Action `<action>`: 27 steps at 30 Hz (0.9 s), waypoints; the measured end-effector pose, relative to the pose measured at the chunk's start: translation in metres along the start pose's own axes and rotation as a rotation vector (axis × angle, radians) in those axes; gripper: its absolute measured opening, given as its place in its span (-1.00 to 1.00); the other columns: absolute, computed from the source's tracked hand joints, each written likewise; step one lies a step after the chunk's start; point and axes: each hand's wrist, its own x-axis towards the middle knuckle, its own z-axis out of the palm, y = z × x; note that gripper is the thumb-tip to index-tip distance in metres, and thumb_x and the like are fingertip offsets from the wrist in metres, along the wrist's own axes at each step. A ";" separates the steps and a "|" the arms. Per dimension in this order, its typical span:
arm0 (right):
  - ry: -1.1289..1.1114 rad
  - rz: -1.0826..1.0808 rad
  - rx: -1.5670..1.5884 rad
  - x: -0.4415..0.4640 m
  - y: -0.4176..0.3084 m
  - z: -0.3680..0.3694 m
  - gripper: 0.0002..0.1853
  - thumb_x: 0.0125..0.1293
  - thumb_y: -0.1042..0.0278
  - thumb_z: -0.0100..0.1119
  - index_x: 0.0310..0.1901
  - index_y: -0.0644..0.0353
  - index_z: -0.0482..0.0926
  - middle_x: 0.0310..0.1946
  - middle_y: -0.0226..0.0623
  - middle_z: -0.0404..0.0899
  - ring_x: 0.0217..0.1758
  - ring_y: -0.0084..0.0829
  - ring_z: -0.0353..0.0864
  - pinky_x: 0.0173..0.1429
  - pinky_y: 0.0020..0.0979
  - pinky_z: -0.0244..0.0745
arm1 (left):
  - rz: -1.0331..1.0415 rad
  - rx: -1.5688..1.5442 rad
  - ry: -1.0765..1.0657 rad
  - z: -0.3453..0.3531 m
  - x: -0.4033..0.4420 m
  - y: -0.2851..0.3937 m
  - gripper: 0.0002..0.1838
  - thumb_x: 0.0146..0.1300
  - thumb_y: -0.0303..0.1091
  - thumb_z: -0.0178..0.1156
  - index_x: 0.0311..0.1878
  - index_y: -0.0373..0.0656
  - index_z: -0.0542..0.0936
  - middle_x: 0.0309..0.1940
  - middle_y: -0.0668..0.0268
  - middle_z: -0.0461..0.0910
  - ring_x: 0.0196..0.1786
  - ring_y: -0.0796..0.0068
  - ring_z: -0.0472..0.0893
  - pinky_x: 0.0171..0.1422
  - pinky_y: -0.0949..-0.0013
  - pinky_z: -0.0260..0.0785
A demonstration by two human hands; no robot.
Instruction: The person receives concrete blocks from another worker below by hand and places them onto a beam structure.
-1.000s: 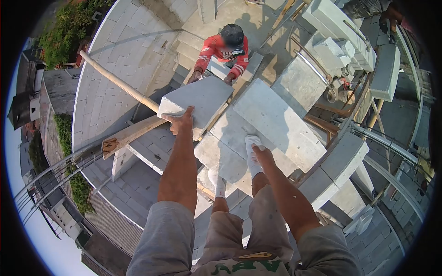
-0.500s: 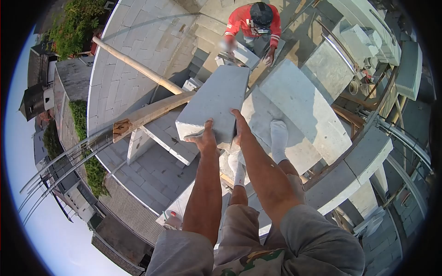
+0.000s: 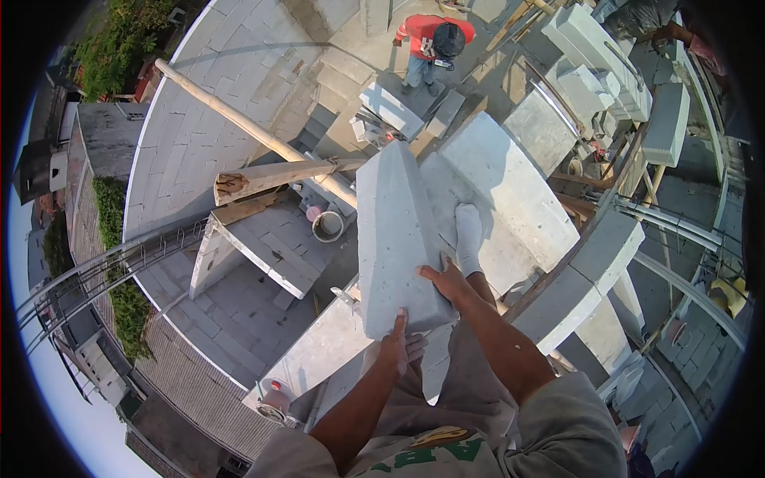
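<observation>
A large pale grey block (image 3: 392,239) is held up in front of my body, its long side pointing away from me. My left hand (image 3: 398,344) grips its near end, thumb on the top face and fingers beneath. At the near right edge, my right hand (image 3: 445,279) is closed on the same block, its thumb on the top face. One white-socked foot (image 3: 468,239) stands on the pale slabs just right of the block; the block and my arms hide the other foot.
Below, a person in a red shirt (image 3: 434,38) stands near more blocks (image 3: 392,110). A bamboo pole (image 3: 255,131) and wooden beam (image 3: 275,179) lie at left. Beneath are a bucket (image 3: 327,226) and another container (image 3: 273,403). A curved block wall (image 3: 570,299) edges the right.
The block has come closer to me and turned lengthwise. My right hand, earlier away from it, now grips it. The person in red has let go of it and stepped back.
</observation>
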 end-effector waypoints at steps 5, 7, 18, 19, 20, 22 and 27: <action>-0.102 -0.113 0.179 -0.006 0.034 -0.055 0.06 -0.08 -0.12 0.30 0.39 0.27 0.02 0.21 0.08 0.31 0.22 -0.16 0.37 0.27 -0.30 0.23 | 0.239 1.101 0.103 -0.101 0.015 0.065 -0.31 0.10 0.30 0.13 -0.29 -0.29 0.66 -0.41 0.14 0.66 -0.22 0.37 0.65 -0.20 0.39 0.47; -0.122 -0.086 0.175 0.003 0.058 -0.074 0.02 -0.09 -0.09 0.31 0.38 0.21 0.09 0.21 0.03 0.33 0.21 -0.16 0.39 0.27 -0.28 0.23 | 0.502 0.932 0.257 -0.150 0.073 0.110 -0.49 0.23 0.10 0.13 -0.35 -0.27 0.63 -0.54 0.33 0.56 -0.41 0.53 0.50 -0.35 0.45 0.33; -0.070 0.014 0.049 0.153 0.157 -0.173 -0.14 -0.17 -0.15 0.31 0.21 0.12 0.42 0.06 -0.18 0.50 0.14 -0.29 0.43 0.21 -0.33 0.26 | 1.383 1.616 0.835 0.023 0.214 0.333 -0.01 0.08 0.30 0.14 0.25 -0.48 0.22 0.14 -0.23 0.32 0.21 -0.15 0.33 0.30 0.06 0.16; -0.057 0.010 0.055 0.164 0.169 -0.171 -0.12 -0.19 -0.21 0.32 0.20 0.12 0.43 0.04 -0.16 0.51 0.13 -0.26 0.44 0.20 -0.29 0.27 | 1.402 1.574 0.776 0.023 0.238 0.340 -0.01 0.08 0.30 0.14 0.25 -0.48 0.22 0.12 -0.23 0.34 0.20 -0.15 0.33 0.29 0.07 0.16; -0.038 -0.004 0.056 0.176 0.177 -0.172 -0.10 -0.21 -0.26 0.33 0.19 0.11 0.44 0.02 -0.14 0.52 0.13 -0.23 0.45 0.19 -0.25 0.29 | 1.430 1.520 0.722 0.023 0.256 0.352 -0.02 0.08 0.31 0.13 0.25 -0.47 0.22 0.10 -0.23 0.35 0.20 -0.14 0.33 0.29 0.08 0.16; 0.042 0.002 -0.040 0.196 0.189 -0.171 -0.12 -0.20 -0.34 0.29 0.14 0.09 0.49 0.07 -0.10 0.50 0.18 -0.19 0.43 0.23 -0.22 0.27 | 1.462 1.456 0.660 0.030 0.275 0.349 -0.02 0.09 0.31 0.13 0.24 -0.47 0.23 0.07 -0.22 0.37 0.18 -0.13 0.35 0.28 0.08 0.17; 0.083 -0.036 -0.115 0.186 0.179 -0.159 -0.14 -0.08 -0.43 0.21 0.13 0.12 0.50 0.05 -0.03 0.51 0.20 -0.09 0.42 0.26 -0.13 0.25 | 1.414 1.469 0.574 0.019 0.280 0.355 -0.04 0.10 0.30 0.14 0.21 -0.47 0.25 0.04 -0.18 0.39 0.13 -0.10 0.40 0.22 0.07 0.22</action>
